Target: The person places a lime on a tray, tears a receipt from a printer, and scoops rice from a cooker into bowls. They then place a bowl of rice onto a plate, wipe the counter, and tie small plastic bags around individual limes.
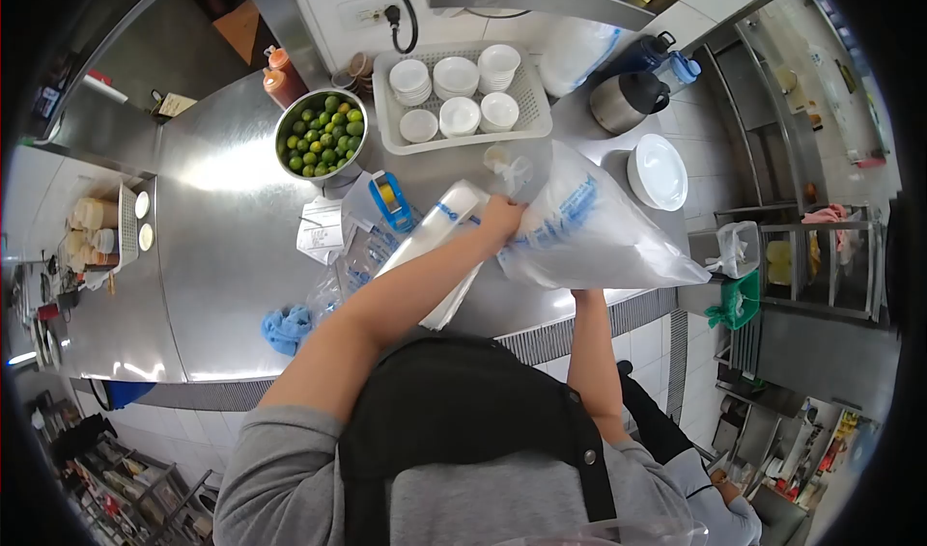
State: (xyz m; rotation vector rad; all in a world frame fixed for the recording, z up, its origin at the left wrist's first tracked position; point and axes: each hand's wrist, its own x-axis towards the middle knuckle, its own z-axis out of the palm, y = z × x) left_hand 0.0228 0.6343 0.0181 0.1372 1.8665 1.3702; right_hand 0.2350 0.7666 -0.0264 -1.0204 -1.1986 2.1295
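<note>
A puffed-out white plastic bag (pixel 599 227) with blue print stands over the steel counter in front of me. My left hand (pixel 502 220) has its fingers closed on the bag's left edge. My right hand (pixel 587 296) is at the bag's lower side; the bag covers its fingers, so their hold is hidden. Under my left forearm lies a stack of flat plastic bags (pixel 439 227) with blue print. Just beyond my left hand is a small clear bag (pixel 509 168), its contents hard to make out.
A basket (pixel 463 142) of stacked white bowls and a metal bowl (pixel 355 168) of limes stand behind. A blue tape dispenser (pixel 391 201), paper slip (pixel 320 229) and blue cloth (pixel 286 330) lie left. A thermal jug (pixel 623 104) and white bowl (pixel 658 171) stand right. Another person (pixel 710 493) is behind right.
</note>
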